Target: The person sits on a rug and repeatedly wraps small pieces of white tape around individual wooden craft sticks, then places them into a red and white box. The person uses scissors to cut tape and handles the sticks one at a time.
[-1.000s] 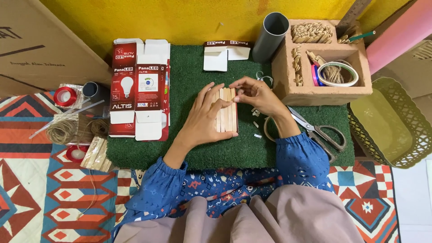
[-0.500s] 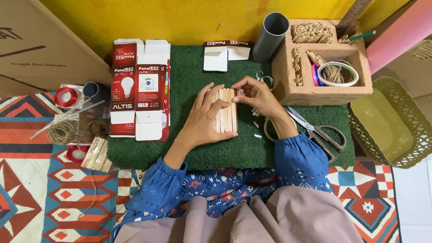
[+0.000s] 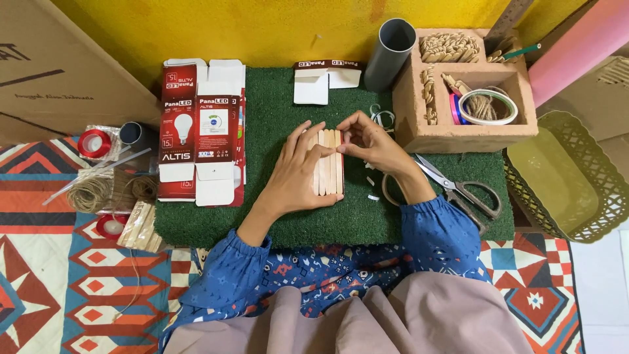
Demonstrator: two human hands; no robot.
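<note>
Here, seen from above, a person works at a green turf mat laid against a yellow wall:

- The green turf mat (image 3: 275, 111) carries everything; a patterned rug lies beyond its near and left edges.
- A flattened red-and-white bulb carton (image 3: 202, 131) covers the mat's left edge, running from the far-left corner toward the near side.
- A brown partitioned box (image 3: 445, 131) sits at the far-right corner, holding tape rolls and wooden pieces, with a grey tube (image 3: 389, 44) leaning just beside it.
- The left hand (image 3: 298, 174) lies flat at the mat's centre, fingers spread and pressing down on the row of wooden craft sticks (image 3: 331, 160); it is open, gripping nothing.
- The right hand (image 3: 373, 141) meets the sticks' far end, thumb and fingertips closed together on the tip of the rightmost stick.
- Scissors (image 3: 458, 190) rest shut toward the near-right edge, beside the right forearm.
- The sticks lie side by side, touching, pointing from near edge to far edge.
- Small white scraps (image 3: 372, 195) lie just right of the sticks.
</note>
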